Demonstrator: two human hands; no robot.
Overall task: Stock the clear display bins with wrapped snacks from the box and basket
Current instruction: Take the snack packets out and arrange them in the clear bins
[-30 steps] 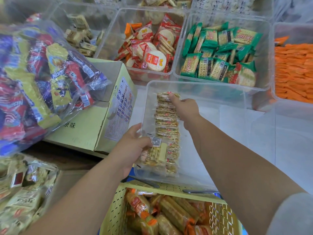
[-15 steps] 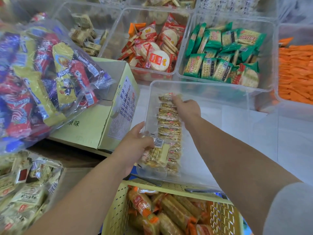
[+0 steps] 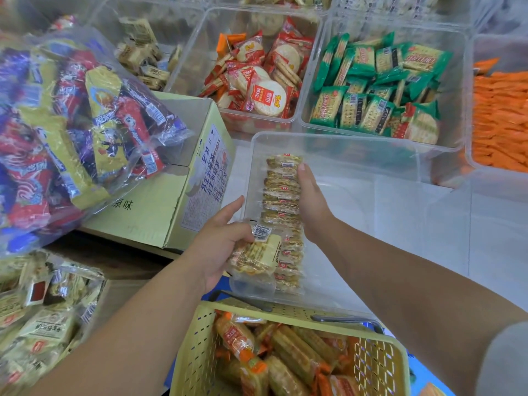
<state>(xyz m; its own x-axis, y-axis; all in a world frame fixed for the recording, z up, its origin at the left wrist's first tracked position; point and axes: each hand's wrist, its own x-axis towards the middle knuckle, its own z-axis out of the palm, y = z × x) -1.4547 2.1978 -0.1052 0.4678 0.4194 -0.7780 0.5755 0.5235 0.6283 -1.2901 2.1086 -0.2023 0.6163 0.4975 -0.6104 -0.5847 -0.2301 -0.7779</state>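
A clear display bin (image 3: pixel 357 147) stands in front of me, bare on its right side. Along its left wall runs a row of clear-wrapped golden crackers (image 3: pixel 281 192), set on edge. My right hand (image 3: pixel 311 207) lies flat against the right side of that row, fingers stretched toward the far end. My left hand (image 3: pixel 220 244) grips a wrapped cracker pack (image 3: pixel 257 252) at the bin's near left corner. Below, a yellow perforated basket (image 3: pixel 197 350) holds orange-wrapped snacks (image 3: pixel 285 358). A pale green cardboard box (image 3: pixel 160 218) sits to the left.
Behind stand clear bins of red-wrapped round crackers (image 3: pixel 257 78), green-wrapped crackers (image 3: pixel 377 90), orange sticks (image 3: pixel 500 115) and beige packs (image 3: pixel 143 55). A big clear bag of mixed snacks (image 3: pixel 71 124) rests on the box. More bagged snacks (image 3: pixel 43 318) lie at lower left.
My right hand has slid a little along the cracker row. My left hand keeps its hold on the pack at the near corner. The view has shifted slightly.
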